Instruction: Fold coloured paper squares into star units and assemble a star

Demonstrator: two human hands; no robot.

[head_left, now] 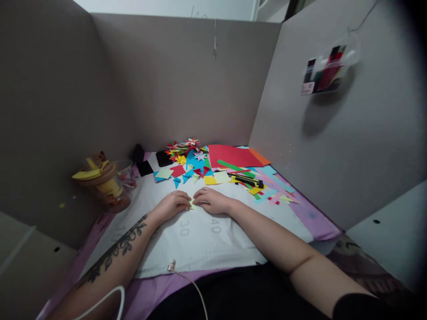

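Observation:
A small pale yellow-green piece of paper (192, 205) lies between my two hands, over the white cloth (213, 249). My left hand (175, 203) has its fingers closed at the paper's left side. From the right, the bent fingers of my right hand (210, 201) close on the other side of it. Much of the paper is hidden under the fingertips, so its folds cannot be made out. Just beyond my hands lie several small folded triangles, blue (176, 182) and red (202, 171) among them.
Farther back are folded paper stars (182, 159), red sheets (230, 156), paper strips (273, 182) and a yellow-black utility knife (247, 179). A yellow pot-shaped holder (111, 186) stands left. Grey partitions (187, 80) surround the table; a clear plastic container (328, 69) hangs right. A cable (191, 282) crosses the front edge.

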